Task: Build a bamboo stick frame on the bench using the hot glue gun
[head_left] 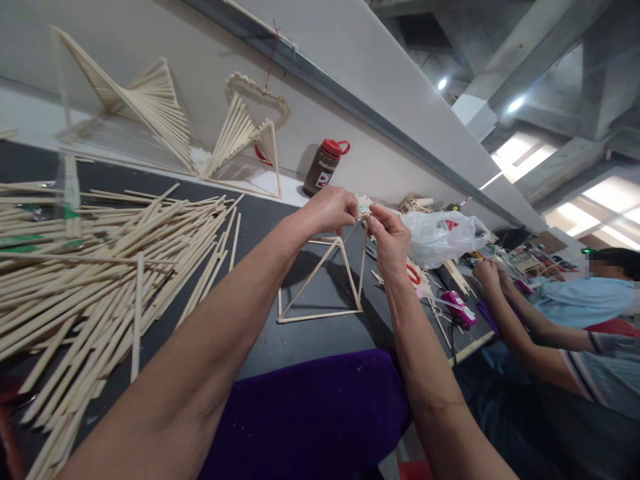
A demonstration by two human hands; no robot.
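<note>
A frame of thin wooden sticks (320, 316) stands on the dark table in front of me, with a triangle of sticks rising from its base. My left hand (331, 208) is closed in a pinch at the frame's upper far corner, the fingertips pressed together. Close beside it, my right hand (391, 232) pinches the top of an upright stick (363, 267) of the same frame. The fingertips of both hands nearly meet there. What exactly lies between them is small and partly hidden by the fingers.
Loose wooden sticks (125, 267) lie heaped at left. Behind stand twisted stick models (145, 110) and a red-lidded bottle (323, 167). To the right are a plastic bag (440, 237), orange-handled scissors (413, 274) and a magenta device (459, 308). Another person's hands (487, 272) work farther right.
</note>
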